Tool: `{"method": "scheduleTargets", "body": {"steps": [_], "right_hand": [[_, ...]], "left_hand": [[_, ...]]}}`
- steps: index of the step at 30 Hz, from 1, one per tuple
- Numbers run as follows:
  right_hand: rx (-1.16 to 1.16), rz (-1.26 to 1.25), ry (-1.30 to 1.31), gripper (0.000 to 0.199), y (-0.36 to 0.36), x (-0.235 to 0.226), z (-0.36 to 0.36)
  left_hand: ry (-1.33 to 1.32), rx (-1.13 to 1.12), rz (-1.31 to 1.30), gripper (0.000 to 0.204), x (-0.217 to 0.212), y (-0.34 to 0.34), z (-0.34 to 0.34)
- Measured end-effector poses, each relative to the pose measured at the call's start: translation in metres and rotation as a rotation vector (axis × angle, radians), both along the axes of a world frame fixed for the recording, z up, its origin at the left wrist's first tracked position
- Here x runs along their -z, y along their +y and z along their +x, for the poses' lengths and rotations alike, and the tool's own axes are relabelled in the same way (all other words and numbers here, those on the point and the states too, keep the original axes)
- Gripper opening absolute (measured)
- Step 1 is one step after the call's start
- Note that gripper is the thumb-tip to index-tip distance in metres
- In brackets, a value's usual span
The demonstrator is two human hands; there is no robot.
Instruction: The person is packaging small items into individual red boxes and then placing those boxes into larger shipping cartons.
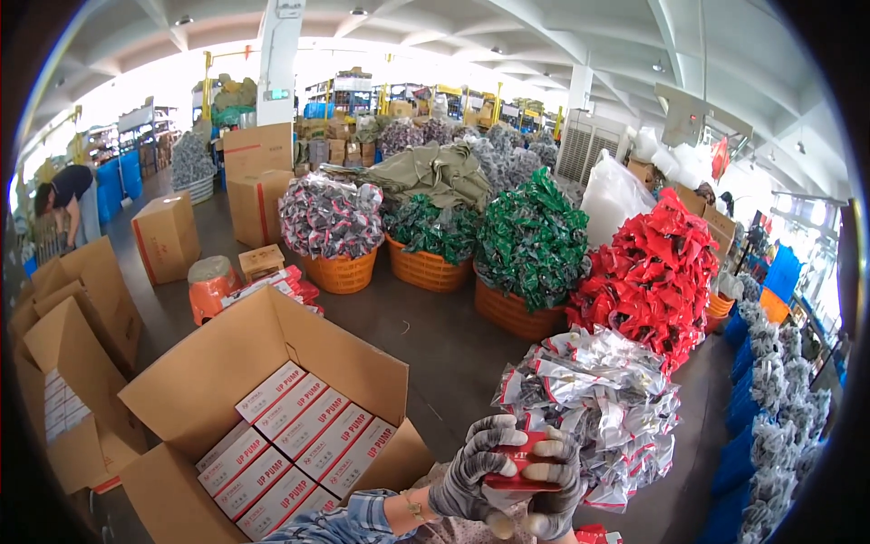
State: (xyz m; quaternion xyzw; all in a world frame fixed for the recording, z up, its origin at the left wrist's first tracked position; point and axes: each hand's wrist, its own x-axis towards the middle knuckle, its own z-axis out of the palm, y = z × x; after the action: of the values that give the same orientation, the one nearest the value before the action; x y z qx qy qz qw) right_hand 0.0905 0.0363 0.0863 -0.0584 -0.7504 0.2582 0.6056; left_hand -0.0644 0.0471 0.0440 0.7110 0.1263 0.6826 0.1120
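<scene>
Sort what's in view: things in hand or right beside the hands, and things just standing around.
In hand or beside:
left hand
right hand
small red packet
open carton of white-and-red boxes
silver packet heap

Standing around:
orange baskets
red packet heap
green packet heap

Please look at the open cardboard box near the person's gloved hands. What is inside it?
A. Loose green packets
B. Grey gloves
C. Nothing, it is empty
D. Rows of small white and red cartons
D: the open cardboard box is filled with rows of small white and red cartons lying flat side by side; the green packets are heaped in an orange basket farther away.
</scene>
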Motion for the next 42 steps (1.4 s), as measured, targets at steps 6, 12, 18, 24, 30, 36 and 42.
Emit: {"method": "scheduleTargets", "body": {"steps": [6,12,18,24,30,36,42], "right_hand": [[0.183,0.095,-0.148,0.030,-0.001,0.008,0.004],[0.056,0.015,-0.203,0.033,-0.013,0.008,0.013],[0.110,-0.075,-0.082,0.048,-0.009,0.029,-0.002],[0.218,-0.212,0.102,0.032,-0.021,0.017,-0.023],[0.277,-0.271,-0.002,0.031,-0.026,0.010,-0.024],[0.216,-0.005,-0.110,0.036,-0.010,0.025,-0.007],[0.370,-0.090,-0.064,0.042,0.005,0.043,-0.024]], "left_hand": [[0.009,0.022,-0.054,0.053,0.005,-0.013,-0.008],[0.121,0.048,-0.112,0.052,-0.004,-0.030,-0.022],[0.070,-0.014,-0.005,0.050,0.006,-0.022,-0.014],[-0.139,0.031,-0.083,0.045,-0.003,-0.026,-0.002],[-0.059,-0.012,-0.047,0.042,-0.006,-0.019,-0.013],[0.020,-0.018,0.030,0.047,0.003,-0.015,-0.017],[-0.364,0.199,-0.504,0.096,0.088,-0.006,0.008]]}}
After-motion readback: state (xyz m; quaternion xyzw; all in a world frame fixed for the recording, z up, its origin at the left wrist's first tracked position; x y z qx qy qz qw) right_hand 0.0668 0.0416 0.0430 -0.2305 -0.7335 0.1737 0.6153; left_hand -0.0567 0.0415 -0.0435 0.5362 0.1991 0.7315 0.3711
